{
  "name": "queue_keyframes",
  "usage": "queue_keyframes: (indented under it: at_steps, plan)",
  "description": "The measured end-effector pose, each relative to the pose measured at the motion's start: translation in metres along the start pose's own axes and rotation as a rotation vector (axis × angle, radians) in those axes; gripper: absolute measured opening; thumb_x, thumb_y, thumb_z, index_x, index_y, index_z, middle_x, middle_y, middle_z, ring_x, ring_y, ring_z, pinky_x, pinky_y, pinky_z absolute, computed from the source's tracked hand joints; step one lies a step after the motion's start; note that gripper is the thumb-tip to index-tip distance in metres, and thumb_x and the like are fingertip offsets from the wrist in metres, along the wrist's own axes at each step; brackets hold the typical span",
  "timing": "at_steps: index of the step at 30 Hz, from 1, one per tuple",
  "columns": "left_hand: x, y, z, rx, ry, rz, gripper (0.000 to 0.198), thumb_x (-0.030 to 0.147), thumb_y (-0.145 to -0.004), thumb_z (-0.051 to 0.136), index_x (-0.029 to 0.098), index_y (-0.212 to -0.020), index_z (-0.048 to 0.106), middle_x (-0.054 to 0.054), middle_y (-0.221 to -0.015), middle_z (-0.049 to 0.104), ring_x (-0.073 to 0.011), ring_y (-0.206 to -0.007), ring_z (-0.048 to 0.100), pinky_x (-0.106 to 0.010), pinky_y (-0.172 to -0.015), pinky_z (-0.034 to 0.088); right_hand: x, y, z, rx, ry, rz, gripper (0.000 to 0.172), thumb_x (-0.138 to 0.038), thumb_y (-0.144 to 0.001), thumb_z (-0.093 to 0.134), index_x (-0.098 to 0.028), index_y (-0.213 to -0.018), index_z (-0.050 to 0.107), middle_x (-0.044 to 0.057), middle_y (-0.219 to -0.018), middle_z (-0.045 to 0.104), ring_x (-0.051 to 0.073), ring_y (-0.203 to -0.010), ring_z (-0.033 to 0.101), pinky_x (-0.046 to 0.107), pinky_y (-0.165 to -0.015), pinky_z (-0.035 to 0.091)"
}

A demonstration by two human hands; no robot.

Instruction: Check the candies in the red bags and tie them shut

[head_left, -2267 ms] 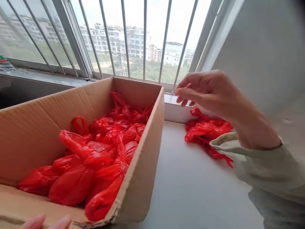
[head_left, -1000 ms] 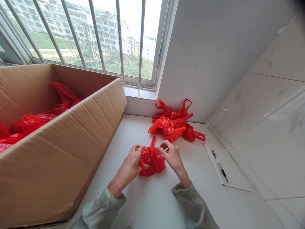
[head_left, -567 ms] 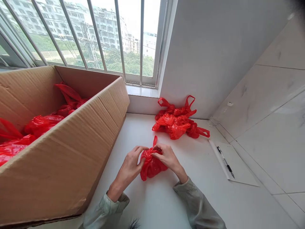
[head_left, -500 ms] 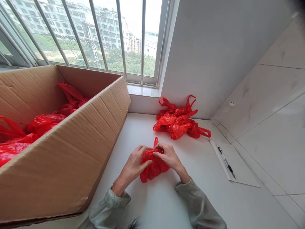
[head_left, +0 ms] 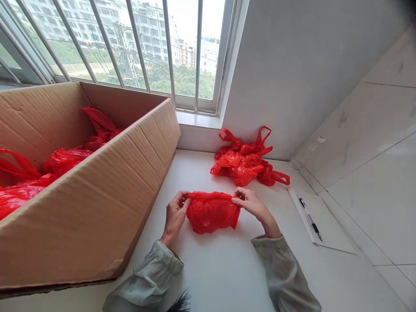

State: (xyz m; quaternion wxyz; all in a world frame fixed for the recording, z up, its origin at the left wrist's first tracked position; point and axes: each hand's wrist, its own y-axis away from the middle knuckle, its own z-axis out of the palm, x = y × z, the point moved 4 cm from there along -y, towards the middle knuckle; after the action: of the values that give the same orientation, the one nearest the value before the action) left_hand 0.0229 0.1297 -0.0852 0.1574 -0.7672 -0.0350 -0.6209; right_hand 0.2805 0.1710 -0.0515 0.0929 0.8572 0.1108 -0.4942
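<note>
The red plastic bag [head_left: 212,212] is in the middle of the white desk [head_left: 227,268], a little nearer to the front edge than to the window, and it is stretched flat between my two hands. Its top edge makes an almost straight line from one hand to the other, and the rest of the bag hangs down and rests crumpled on the desk surface.

My left hand [head_left: 174,213] pinches the left corner of the bag between thumb and fingers — it is closed on the plastic. My right hand [head_left: 251,203] does the same on the right corner, with the fingers narrow and tight on the thin edge. Both of my sleeves are pale green.

Behind the bag, near the back edge of the desk and against the wall, lies a pile of red bags [head_left: 247,161], apart from the one I hold. On the left side of the desk stands a big cardboard box [head_left: 107,186], open at the top, with more red bags in the box [head_left: 65,158]. Toward the right edge of the desk I see a white sheet of paper [head_left: 325,234] and a black pen [head_left: 310,219] lying on it. The window with bars [head_left: 130,43] is behind the box.
</note>
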Motion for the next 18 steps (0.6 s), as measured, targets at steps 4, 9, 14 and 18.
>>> queue_keyframes:
  at_steps: [4, 9, 14, 18]
  plan:
    - [-0.004, 0.001, -0.003, 0.072, 0.082, -0.044, 0.019, 0.035, -0.082, 0.057, 0.019, -0.092, 0.059, -0.003, -0.090, 0.067, -0.0183, -0.084, 0.065, -0.028, -0.073, 0.053, 0.010, 0.011, -0.016, -0.152, 0.047, 0.044, 0.007, -0.026, -0.075, 0.059, -0.020, -0.072, 0.056, -0.004, -0.066, 0.058, 0.014, -0.062, 0.054, 0.026, -0.059, 0.041]
    - [0.030, 0.016, 0.008, -0.016, -0.337, 0.406, 0.042, 0.017, -0.081, 0.056, 0.019, -0.123, 0.052, -0.011, -0.126, 0.058, -0.0264, -0.120, 0.054, -0.046, -0.105, 0.045, 0.002, 0.017, -0.021, -0.065, 0.168, -0.038, 0.046, -0.033, -0.071, 0.073, -0.025, -0.116, 0.066, 0.007, -0.113, 0.068, 0.024, -0.100, 0.064, 0.035, -0.079, 0.051]
    - [0.036, 0.028, 0.029, -0.072, -0.558, 0.604, 0.038, 0.017, -0.094, 0.049, 0.020, -0.132, 0.048, -0.010, -0.124, 0.059, -0.0261, -0.119, 0.051, -0.045, -0.105, 0.045, -0.027, 0.008, 0.011, -0.055, 0.076, -0.238, 0.060, -0.039, -0.080, 0.071, -0.024, -0.135, 0.056, 0.010, -0.139, 0.058, 0.026, -0.129, 0.053, 0.042, -0.108, 0.042]
    - [0.026, 0.026, 0.027, -0.087, -0.606, 0.494, 0.031, 0.016, -0.091, 0.049, 0.021, -0.120, 0.061, -0.008, -0.101, 0.066, -0.0271, -0.100, 0.057, -0.042, -0.090, 0.050, -0.030, -0.001, 0.029, 0.013, 0.067, -0.229, 0.027, -0.025, -0.083, 0.061, -0.020, -0.108, 0.070, 0.008, -0.110, 0.074, 0.023, -0.102, 0.068, 0.038, -0.096, 0.049]
